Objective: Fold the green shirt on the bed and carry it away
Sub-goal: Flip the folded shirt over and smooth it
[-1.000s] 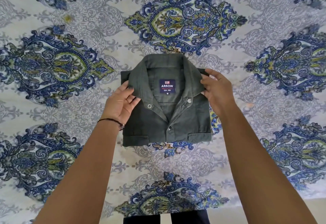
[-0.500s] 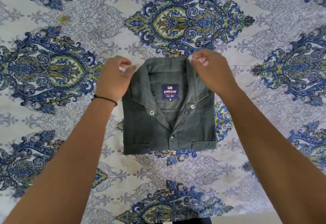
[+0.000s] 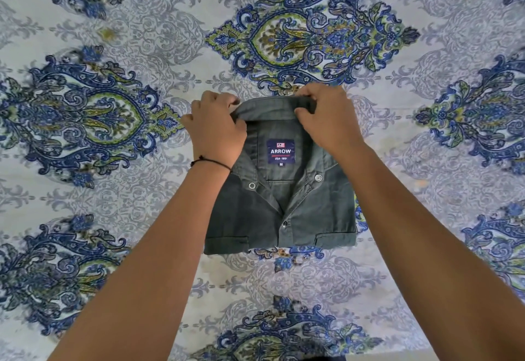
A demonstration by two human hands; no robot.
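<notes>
so both hands have crept up to the far edge of the shirt since a second ago, back then they were down at the sides of the folded bundle around collar-tip level, now the left hand (image 3: 214, 130) is curled with fingers pinching the far left corner of the collar (image 3: 270, 109), and the right hand (image 3: 326, 117) is doing the same on the far right end, thumb tucked under and fingers closed over the collar band. The collar looks a bit more stood up and straightened than it did before, so my read is the folding itself is basically finished and this is just tidying the top, or getting a hold before the lift. The green shirt (image 3: 281, 213) is lying flat on the bed (image 3: 113, 218) in roughly the middle of the view, folded into a neat rectangle, front up, collar at the far side and the two pocket flaps at the near edge, and it hasn't really shifted on the sheet. Carrying away hasn't started as far as I can tell. Counting stuff: one shirt, one blue brand label (image 3: 280, 151) inside the neck, three snaps I can see (one on each collar tip and one lower on the placket), two hands, one thin dark wrist band (image 3: 210, 161) on the left wrist, one patterned bedsheet under it all
</notes>
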